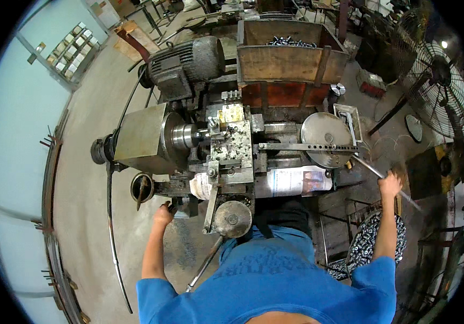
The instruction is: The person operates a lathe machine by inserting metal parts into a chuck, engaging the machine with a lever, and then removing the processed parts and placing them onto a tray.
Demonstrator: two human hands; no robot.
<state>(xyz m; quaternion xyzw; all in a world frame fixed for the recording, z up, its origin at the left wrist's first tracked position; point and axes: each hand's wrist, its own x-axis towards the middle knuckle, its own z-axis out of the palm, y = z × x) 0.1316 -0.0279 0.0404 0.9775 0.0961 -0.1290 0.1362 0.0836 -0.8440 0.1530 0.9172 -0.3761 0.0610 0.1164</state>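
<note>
My right hand (389, 185) is wrapped round a long metal lever (371, 168). The lever slants out from beside a round steel disc (326, 135) at the right end of a small lathe. My left hand (163, 213) is at the front left of the lathe, below the chuck (184, 136). Its fingers are curled by a small dark part; what they hold is too small to tell. Between my hands sits the tool slide (232, 147), spotted with oil and chips. A second disc (233, 219) with a rod handle (205, 264) stands close to my waist.
A motor (189, 60) and a wooden bin (280, 63) holding small metal parts stand behind the lathe. A pot (142, 186) is near my left hand. A basket of metal pieces (379, 237) lies below my right forearm, and a caged fan (438, 73) stands far right.
</note>
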